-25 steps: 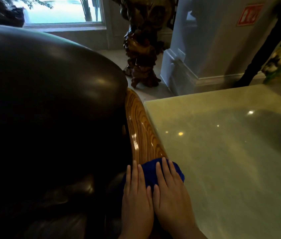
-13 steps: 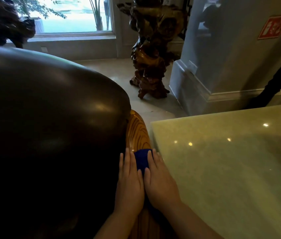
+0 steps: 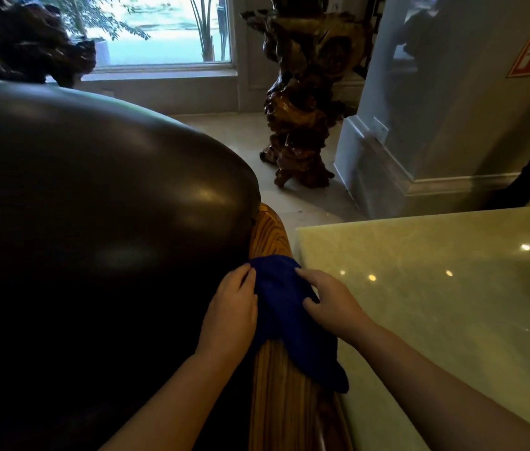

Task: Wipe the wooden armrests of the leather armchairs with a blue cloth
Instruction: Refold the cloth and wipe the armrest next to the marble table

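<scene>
A dark blue cloth lies draped over the striped wooden armrest of a dark leather armchair. My left hand grips the cloth's left edge, against the leather. On the cloth's right side my right hand pinches it with curled fingers. The cloth's lower end hangs off the armrest's right side. Bare wood shows beyond the cloth and below it.
A pale green polished stone table stands close against the armrest's right side. A carved root-wood sculpture and a white column base stand on the floor ahead. A window is behind them.
Both hands slid the cloth forward along the armrest, then went from lying flat and together on it to spread apart, gripping its edges. The cloth now lies unfolded and longer.
</scene>
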